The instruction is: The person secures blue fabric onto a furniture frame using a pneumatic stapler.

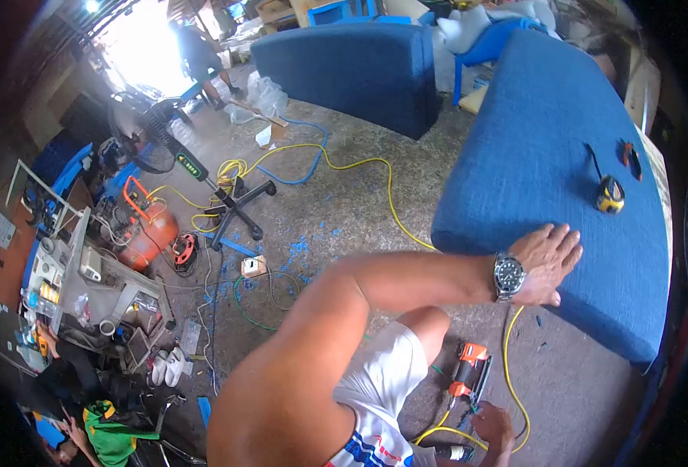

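Left hand (544,266): palm down, fingers extended and slightly parted, laid on the top of the nearer blue upholstered section (542,156) close to its near edge. It holds no visible item. One wristwatch (509,276) is on this wrist.

Right hand (493,426): low, below the section's near end as viewed, with fingers partly bent. It is just beside a pneumatic stapler (468,370); whether it touches or grips the tool or its connection cannot be determined.

Count: two blue upholstered sections noted. The nearer one lies directly under the left hand and up-frame from the right hand. The second section (351,74) is left of the nearer one and farther off, standing on edge. On top of the nearer section, beyond the left hand, are one tape measure (610,194) with a dark strap and one pair of pliers (631,160), near each other but apart.

One stapler is on the floor below the nearer section, orange and black. A yellow hose (391,187) runs along the floor left of the section; a yellow length also shows beneath its near end. Well left of the section: one pedestal fan (192,165), one orange air compressor (149,236) and two white shoes (167,367).
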The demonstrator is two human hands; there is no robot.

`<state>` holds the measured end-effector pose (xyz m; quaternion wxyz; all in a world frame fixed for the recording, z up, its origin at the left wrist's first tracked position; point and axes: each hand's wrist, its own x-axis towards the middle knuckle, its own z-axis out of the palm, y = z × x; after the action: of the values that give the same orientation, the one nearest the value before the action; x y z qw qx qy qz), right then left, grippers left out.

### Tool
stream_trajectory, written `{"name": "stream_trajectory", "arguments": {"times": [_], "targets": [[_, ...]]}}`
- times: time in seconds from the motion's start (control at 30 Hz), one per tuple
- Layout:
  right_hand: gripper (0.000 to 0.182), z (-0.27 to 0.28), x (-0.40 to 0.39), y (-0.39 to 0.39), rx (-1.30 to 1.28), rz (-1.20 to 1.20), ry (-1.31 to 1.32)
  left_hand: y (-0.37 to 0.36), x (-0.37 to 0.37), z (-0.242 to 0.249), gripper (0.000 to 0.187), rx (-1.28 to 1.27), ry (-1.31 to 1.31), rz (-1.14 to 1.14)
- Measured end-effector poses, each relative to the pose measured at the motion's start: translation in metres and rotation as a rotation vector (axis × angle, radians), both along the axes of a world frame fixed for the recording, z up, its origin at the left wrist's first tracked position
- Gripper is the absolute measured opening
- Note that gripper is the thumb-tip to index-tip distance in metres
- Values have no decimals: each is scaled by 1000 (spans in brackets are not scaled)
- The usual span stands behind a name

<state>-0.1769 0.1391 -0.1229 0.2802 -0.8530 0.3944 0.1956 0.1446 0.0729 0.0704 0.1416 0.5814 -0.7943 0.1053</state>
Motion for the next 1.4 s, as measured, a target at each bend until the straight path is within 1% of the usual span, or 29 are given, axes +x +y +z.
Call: {"name": "stream_trajectory", "arguments": {"times": [0.07, 0.1, 0.13, 0.17, 0.23, 0.27, 0.37, 0.4, 0.5, 0.53, 0.6, 0.63, 0.67, 0.7, 0.73, 0.77, 0.8, 0.83, 0.87, 0.9, 0.97, 1.03, 1.1, 1.17, 1.2, 1.27, 1.3, 1.37, 1.4], "targets": [[42, 30, 13, 14, -67, -15, 168, 2, -20, 23, 98, 148, -198, 69], [42, 40, 17, 17, -96, -78, 46, 0, -26, 31, 100, 211, -311, 106], [43, 49, 20, 17, -132, -127, -74, -5, -28, 28, 104, 144, -332, 37], [44, 56, 20, 18, -165, -163, -195, -14, -29, 26, 105, 110, -279, -53], [46, 61, 18, 22, -139, -115, -205, -45, -27, 23, 107, 37, -183, -233], [45, 62, 16, 24, -109, -98, -191, -65, -32, 19, 109, 124, -22, -246], [43, 50, 3, 30, -76, -55, -149, -106, -48, 34, 108, 381, 211, -268], [43, 50, 3, 30, -73, -37, -138, -104, -49, 28, 104, 280, 132, -278], [45, 54, -5, 51, -39, -108, -302, -101, -48, 17, 101, 180, 76, -281], [51, 54, -6, 56, 68, -151, -390, -100, -47, 19, 101, 145, 50, -298], [54, 40, -12, 60, 24, -49, -259, -97, -46, 23, 101, 55, -1, -331], [56, 36, -17, 65, 25, -28, -185, -93, -48, 40, 98, 138, 28, -353], [57, 54, -16, 62, 61, -64, -165, -88, -53, 48, 95, 208, -3, -274], [57, 61, -17, 59, 86, -135, -289, -92, -56, 40, 96, 49, -62, -326], [57, 64, -22, 52, 92, -212, -408, -95, -58, 41, 98, 132, -158, -289], [56, 67, -26, 43, 130, -198, -387, -98, -61, 48, 100, 242, -177, -263], [55, 79, -29, 29, 293, -251, -371, -102, -62, 50, 102, 302, -161, -251], [52, 68, -36, 32, 249, -262, -436, -101, -66, 47, 105, 337, -78, -201], [47, 60, -39, 33, 223, -267, -468, -107, -62, 43, 107, 321, -43, -247], [41, 61, -42, 26, 388, -298, -485, -108, -56, 40, 109, 316, -40, -268], [36, 62, -48, 12, 556, -343, -482, -111, -58, 36, 111, 296, -82, -286], [35, 56, -46, 13, 590, -382, -475, -117, -64, 34, 112, 329, -85, -284], [34, 54, -46, 11, 642, -373, -458, -116, -66, 39, 112, 356, -80, -276], [34, 53, -46, -3, 702, -286, -420, -122, -60, 39, 112, 379, -129, -311], [34, 53, -44, -2, 653, -441, -431, -119, -57, 41, 112, 372, -163, -285], [34, 42, -43, -9, 631, -395, -451, -115, -60, 45, 112, 358, -201, -235], [34, 34, -46, -2, 646, -410, -443, -114, -64, 45, 111, 370, -194, -236], [37, -1, -50, 20, 715, -620, -782, -114, -65, 44, 110, 354, -183, -254], [45, 1, -49, 23, 1052, -915, -686, -113, -68, 46, 110, 383, -195, -236]]}}
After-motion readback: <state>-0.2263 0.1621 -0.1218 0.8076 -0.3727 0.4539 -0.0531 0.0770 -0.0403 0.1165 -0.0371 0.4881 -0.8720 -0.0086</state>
